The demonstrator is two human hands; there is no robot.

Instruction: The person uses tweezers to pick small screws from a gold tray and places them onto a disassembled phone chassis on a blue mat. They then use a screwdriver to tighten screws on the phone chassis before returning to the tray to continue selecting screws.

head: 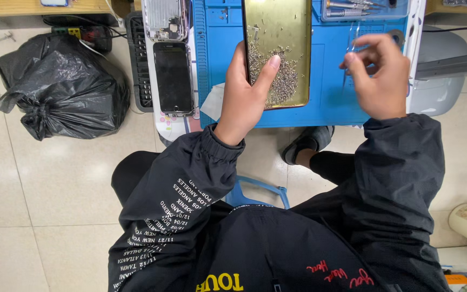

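Both hands work over the blue bench mat (pixel 341 81): left hand (pixel 244 97) grasping the gold rectangular metal tray (pixel 278 32) of tiny screws (pixel 282 81) should keep it level, while right hand (pixel 379 75) pinches blurred tweezers (pixel 355 40).

A white table (pixel 175 128) carries a blue rubber work mat (pixel 331 81) (a gold metal tray (pixel 293 32) of tiny screws on it), beside a dark-screened black smartphone (pixel 173 77).

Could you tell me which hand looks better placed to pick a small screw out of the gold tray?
Probably the right hand: it hovers free over the blue mat beside the gold tray, fingers pinched. The left hand is occupied gripping the tray's edge, thumb resting among the screws.
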